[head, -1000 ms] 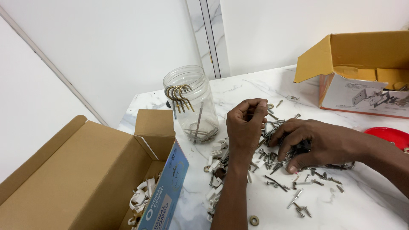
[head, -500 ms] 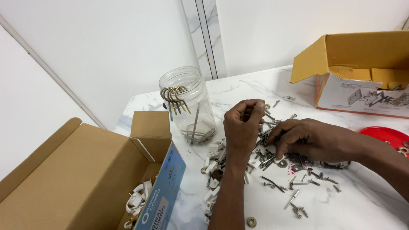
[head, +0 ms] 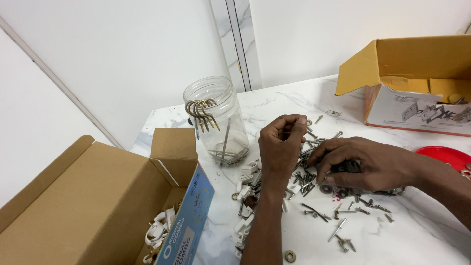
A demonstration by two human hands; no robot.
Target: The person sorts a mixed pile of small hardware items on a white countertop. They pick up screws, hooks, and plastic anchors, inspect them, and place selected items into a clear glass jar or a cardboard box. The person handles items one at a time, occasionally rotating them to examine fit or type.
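We're mid-sort in a scatter of mixed hardware on the white marble table [head: 274, 105]. Left hand [head: 280, 145] is raised just above the pile of screws [head: 314, 184], fingers [head: 294, 125] pinched nearly closed at the tips; looks like a small metal piece sits in the pinch, but too small to tell for sure. Right hand [head: 365, 164] lies flat on the pile, fingers curled down and raking among the screws; can't tell if it has actually gripped one. White plastic cable clips [head: 245, 196] lie just left of the screws. Clear plastic jar [head: 216, 122] stands upright near the left hand, brass hooks [head: 201, 110] hung over its rim, a few long pieces inside. Open cardboard box [head: 93, 206] at near left holds more white clips. Second open box [head: 417, 88] at far right, red plate [head: 446, 157] beside it. We judge the step as picking out one piece; next move calls for a firm pinch and a short carry clear of the pile.
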